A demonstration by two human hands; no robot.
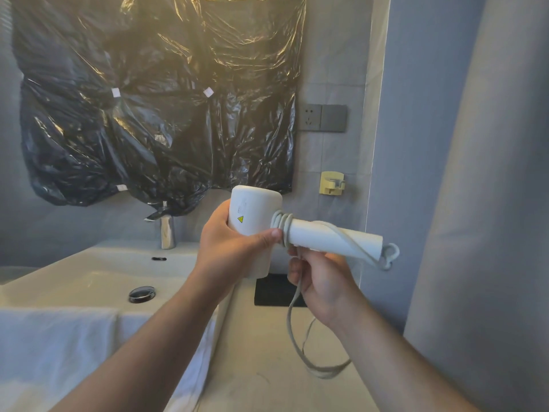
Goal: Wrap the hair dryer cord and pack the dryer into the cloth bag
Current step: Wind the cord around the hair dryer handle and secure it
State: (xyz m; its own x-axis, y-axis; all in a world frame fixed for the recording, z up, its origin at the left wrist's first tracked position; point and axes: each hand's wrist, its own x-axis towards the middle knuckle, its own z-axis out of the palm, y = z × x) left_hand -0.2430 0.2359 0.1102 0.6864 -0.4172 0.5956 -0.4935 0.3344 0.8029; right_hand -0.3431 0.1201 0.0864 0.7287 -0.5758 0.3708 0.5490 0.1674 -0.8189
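Note:
A white hair dryer [255, 214] is held up over the counter, its handle pointing right. My left hand [234, 248] grips the dryer's barrel, thumb pressed on the coils. The grey-white cord [292, 316] is wound a few turns round the top of the handle, and one strand runs along the handle to its end. My right hand [322, 278] is under the handle, fingers closed on the cord. A slack loop of cord hangs down to the counter. A dark cloth-like item [273, 289], maybe the bag, lies behind my hands, mostly hidden.
A white sink [113, 275] with a chrome tap [166, 230] is at the left, a white towel [59, 346] draped on its front edge. Black plastic sheeting [154, 99] covers the mirror. A wall socket [322, 118] and a yellow hook [332, 182] are on the tiled wall.

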